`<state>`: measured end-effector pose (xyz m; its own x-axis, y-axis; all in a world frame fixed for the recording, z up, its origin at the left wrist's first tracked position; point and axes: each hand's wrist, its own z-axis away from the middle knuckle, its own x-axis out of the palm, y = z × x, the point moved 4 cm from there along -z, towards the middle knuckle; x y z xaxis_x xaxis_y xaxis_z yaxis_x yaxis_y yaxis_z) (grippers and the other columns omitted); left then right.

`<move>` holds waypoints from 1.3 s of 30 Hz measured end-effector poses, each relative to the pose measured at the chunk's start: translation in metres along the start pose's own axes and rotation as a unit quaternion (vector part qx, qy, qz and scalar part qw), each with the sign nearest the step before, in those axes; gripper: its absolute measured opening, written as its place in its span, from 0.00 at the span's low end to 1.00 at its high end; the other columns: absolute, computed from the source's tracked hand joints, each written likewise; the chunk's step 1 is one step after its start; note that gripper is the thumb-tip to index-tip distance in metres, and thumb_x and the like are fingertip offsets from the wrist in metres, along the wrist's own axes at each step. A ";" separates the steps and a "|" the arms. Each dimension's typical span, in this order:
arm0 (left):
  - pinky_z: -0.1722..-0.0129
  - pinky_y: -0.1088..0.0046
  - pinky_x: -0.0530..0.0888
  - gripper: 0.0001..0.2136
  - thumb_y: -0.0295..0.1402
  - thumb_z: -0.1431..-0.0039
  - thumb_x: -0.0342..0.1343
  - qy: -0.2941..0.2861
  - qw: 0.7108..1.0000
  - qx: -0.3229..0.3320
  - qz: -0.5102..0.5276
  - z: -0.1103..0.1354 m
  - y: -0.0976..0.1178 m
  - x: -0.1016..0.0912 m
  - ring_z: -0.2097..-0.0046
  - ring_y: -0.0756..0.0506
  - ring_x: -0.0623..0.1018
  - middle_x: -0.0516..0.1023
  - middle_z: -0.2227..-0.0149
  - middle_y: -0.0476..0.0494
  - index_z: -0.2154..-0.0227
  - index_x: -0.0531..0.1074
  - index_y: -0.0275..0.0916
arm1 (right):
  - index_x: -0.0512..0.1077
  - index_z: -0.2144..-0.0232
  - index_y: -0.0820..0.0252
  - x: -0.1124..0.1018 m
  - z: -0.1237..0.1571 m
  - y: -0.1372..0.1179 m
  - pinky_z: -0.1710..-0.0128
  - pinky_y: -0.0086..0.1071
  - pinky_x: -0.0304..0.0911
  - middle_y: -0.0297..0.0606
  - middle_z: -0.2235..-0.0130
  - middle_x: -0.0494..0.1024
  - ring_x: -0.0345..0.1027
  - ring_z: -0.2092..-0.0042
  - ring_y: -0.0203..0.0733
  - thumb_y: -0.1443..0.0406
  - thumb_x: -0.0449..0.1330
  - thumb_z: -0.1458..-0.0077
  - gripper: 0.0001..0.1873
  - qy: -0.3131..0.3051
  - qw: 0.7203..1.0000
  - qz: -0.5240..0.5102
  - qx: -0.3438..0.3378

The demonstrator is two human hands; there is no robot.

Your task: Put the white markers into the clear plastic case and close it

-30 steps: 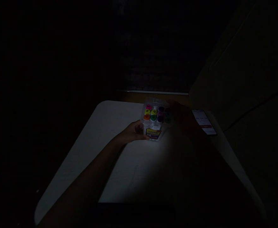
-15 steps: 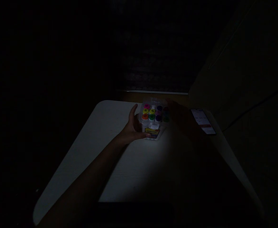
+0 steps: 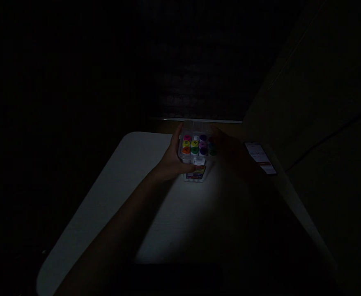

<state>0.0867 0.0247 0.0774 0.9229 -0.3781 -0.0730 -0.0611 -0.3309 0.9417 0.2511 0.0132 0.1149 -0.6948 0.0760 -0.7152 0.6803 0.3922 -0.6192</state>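
Note:
A clear plastic marker case (image 3: pixel 198 162) stands upright near the far side of the white table. Rows of markers (image 3: pixel 194 144) fill it, their caps pink, yellow, orange, green, purple and white. My left hand (image 3: pixel 171 160) grips the case's left side, its thumb across the front above a printed label (image 3: pixel 195 172). Deep in shadow, my right hand (image 3: pixel 229 150) is closed against the right side, fingers near the back corner. A clear section (image 3: pixel 194 126) rises behind the caps; whether it is a lifted lid is hard to tell.
A phone (image 3: pixel 260 157) with a lit screen lies at the table's right edge. The white table (image 3: pixel 112 181) has a rounded far left corner. A dark cable (image 3: pixel 309 152) runs beyond the right edge. Most of the surroundings are very dark.
My left thumb has moved up the front of the case, uncovering more label. The clear section at the back stands higher. My right hand has shifted slightly left, still at the case.

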 end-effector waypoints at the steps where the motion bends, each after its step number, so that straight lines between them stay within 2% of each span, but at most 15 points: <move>1: 0.50 0.55 0.72 0.62 0.48 0.65 0.70 0.002 1.000 0.003 -0.003 -0.001 0.002 0.000 0.44 0.31 0.71 0.61 0.38 0.29 0.33 0.31 0.47 | 0.65 0.45 0.60 -0.001 0.001 -0.001 0.44 0.46 0.61 0.48 0.45 0.73 0.66 0.43 0.50 0.56 0.39 0.34 0.25 0.006 1.000 -0.005 -0.008; 6: 0.48 0.57 0.70 0.60 0.47 0.64 0.69 0.011 0.994 0.029 -0.103 -0.006 0.008 -0.010 0.42 0.32 0.69 0.61 0.39 0.30 0.33 0.34 0.44 | 0.65 0.44 0.59 -0.004 0.004 -0.009 0.39 0.46 0.56 0.44 0.39 0.67 0.60 0.38 0.49 0.57 0.39 0.34 0.25 0.001 0.999 0.021 -0.042; 10: 0.48 0.61 0.70 0.60 0.43 0.64 0.70 0.023 0.964 0.074 -0.255 -0.004 0.015 -0.023 0.43 0.32 0.70 0.65 0.41 0.32 0.33 0.37 0.42 | 0.65 0.45 0.57 0.005 0.006 -0.014 0.43 0.43 0.61 0.43 0.44 0.72 0.67 0.44 0.48 0.59 0.41 0.35 0.22 -0.031 0.994 0.079 -0.073; 14: 0.52 0.61 0.70 0.56 0.40 0.62 0.68 0.033 0.900 0.075 -0.427 -0.002 0.020 -0.027 0.48 0.33 0.73 0.69 0.44 0.33 0.33 0.39 0.41 | 0.65 0.45 0.60 0.019 0.004 -0.011 0.47 0.39 0.64 0.46 0.46 0.73 0.69 0.47 0.48 0.62 0.42 0.35 0.21 -0.061 0.992 0.085 -0.076; 19: 0.51 0.59 0.68 0.53 0.39 0.57 0.64 0.020 0.817 0.079 -0.572 0.002 0.018 -0.024 0.45 0.32 0.72 0.67 0.42 0.30 0.33 0.38 0.36 | 0.67 0.48 0.58 0.026 0.000 -0.011 0.49 0.36 0.65 0.44 0.47 0.74 0.70 0.48 0.46 0.63 0.45 0.36 0.18 -0.084 0.993 0.050 -0.062; 23: 0.52 0.57 0.66 0.47 0.40 0.53 0.62 0.008 0.771 0.089 -0.630 0.010 0.009 -0.020 0.47 0.32 0.72 0.70 0.44 0.28 0.33 0.43 0.34 | 0.66 0.46 0.63 0.034 -0.002 -0.008 0.48 0.37 0.63 0.47 0.46 0.74 0.70 0.47 0.46 0.66 0.49 0.38 0.20 -0.105 0.994 0.018 -0.026; 26: 0.52 0.55 0.64 0.43 0.40 0.51 0.61 -0.004 0.748 0.091 -0.658 0.015 0.003 -0.018 0.49 0.32 0.73 0.72 0.47 0.28 0.34 0.48 0.35 | 0.67 0.48 0.64 0.045 -0.002 0.000 0.51 0.37 0.65 0.47 0.51 0.77 0.72 0.52 0.44 0.69 0.50 0.41 0.19 -0.133 0.991 -0.004 -0.020; 29: 0.50 0.54 0.62 0.42 0.37 0.50 0.61 -0.009 0.738 0.085 -0.670 0.018 -0.003 -0.016 0.50 0.33 0.73 0.72 0.46 0.29 0.34 0.49 0.38 | 0.63 0.44 0.65 0.056 0.000 0.010 0.52 0.37 0.66 0.48 0.51 0.76 0.72 0.53 0.44 0.70 0.52 0.45 0.25 -0.170 0.984 -0.034 -0.030; 32: 0.49 0.53 0.61 0.41 0.35 0.50 0.60 -0.011 0.737 0.081 -0.671 0.018 -0.005 -0.014 0.49 0.33 0.73 0.71 0.44 0.30 0.34 0.49 0.39 | 0.51 0.37 0.66 0.064 0.002 0.019 0.46 0.40 0.63 0.52 0.45 0.70 0.66 0.45 0.48 0.69 0.57 0.50 0.39 -0.191 0.979 -0.064 -0.046; 34: 0.50 0.54 0.61 0.41 0.34 0.50 0.60 -0.021 0.736 0.090 -0.671 0.016 -0.004 -0.011 0.49 0.34 0.73 0.70 0.44 0.31 0.34 0.49 0.39 | 0.45 0.34 0.64 0.068 0.001 0.026 0.44 0.43 0.61 0.53 0.42 0.66 0.62 0.42 0.51 0.68 0.61 0.53 0.47 -0.194 0.978 -0.075 -0.028; 36: 0.52 0.55 0.62 0.40 0.33 0.49 0.59 -0.038 0.729 0.109 -0.674 0.013 -0.001 -0.006 0.50 0.34 0.73 0.70 0.43 0.32 0.34 0.50 0.39 | 0.45 0.34 0.63 0.072 -0.001 0.034 0.45 0.44 0.63 0.54 0.42 0.67 0.65 0.44 0.51 0.68 0.64 0.56 0.51 -0.191 0.977 -0.092 0.006; 39: 0.55 0.56 0.64 0.36 0.31 0.47 0.56 -0.064 0.711 0.137 -0.687 0.008 0.007 0.000 0.52 0.34 0.73 0.72 0.46 0.33 0.35 0.52 0.41 | 0.52 0.38 0.66 0.076 -0.003 0.039 0.52 0.39 0.69 0.50 0.49 0.73 0.71 0.51 0.47 0.70 0.67 0.60 0.48 -0.184 0.975 -0.121 0.033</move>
<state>0.0836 0.0158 0.0812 0.1417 0.3945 -0.9079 0.7759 -0.6138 -0.1456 0.2242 0.0369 0.0374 -0.7146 -0.3495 -0.6060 0.5285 0.2979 -0.7950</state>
